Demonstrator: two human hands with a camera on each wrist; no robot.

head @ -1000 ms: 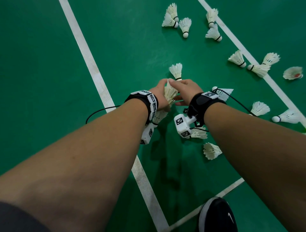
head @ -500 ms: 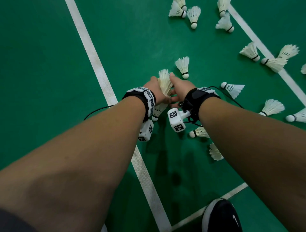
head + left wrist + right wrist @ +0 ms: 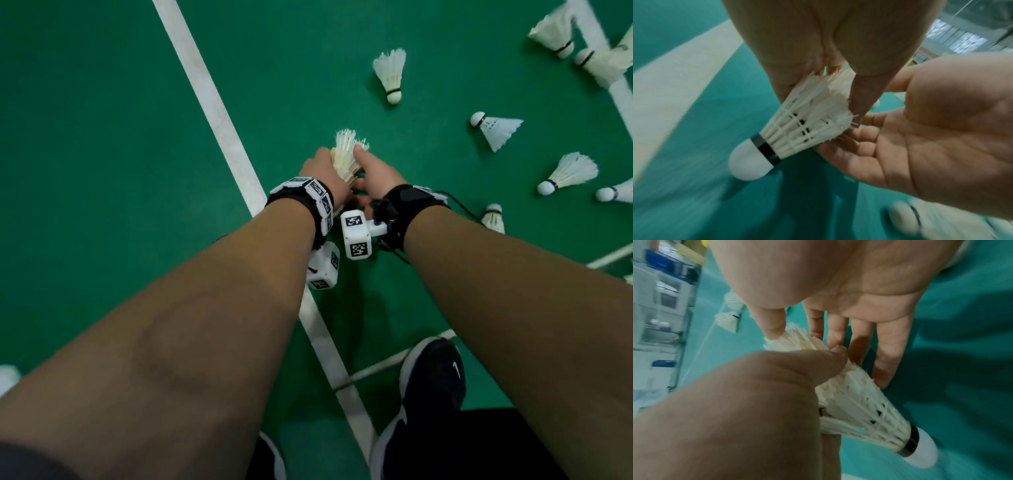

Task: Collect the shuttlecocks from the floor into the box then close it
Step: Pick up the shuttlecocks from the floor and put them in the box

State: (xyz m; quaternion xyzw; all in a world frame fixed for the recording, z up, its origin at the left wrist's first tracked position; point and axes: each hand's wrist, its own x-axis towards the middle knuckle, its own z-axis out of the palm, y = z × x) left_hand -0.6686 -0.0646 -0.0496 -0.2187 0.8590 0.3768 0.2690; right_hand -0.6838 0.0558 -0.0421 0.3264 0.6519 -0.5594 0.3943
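2 nested shuttlecocks (image 3: 346, 161) are pinched at the feathers by left hand (image 3: 320, 171) and right hand (image 3: 376, 174), corks toward the wrists, while loose shuttlecocks (image 3: 498, 128) are scattered beyond and right of the right fingers.

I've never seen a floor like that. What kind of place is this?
Most likely an indoor badminton court: green floor, white court lines painted on it, and feather shuttlecocks scattered about.
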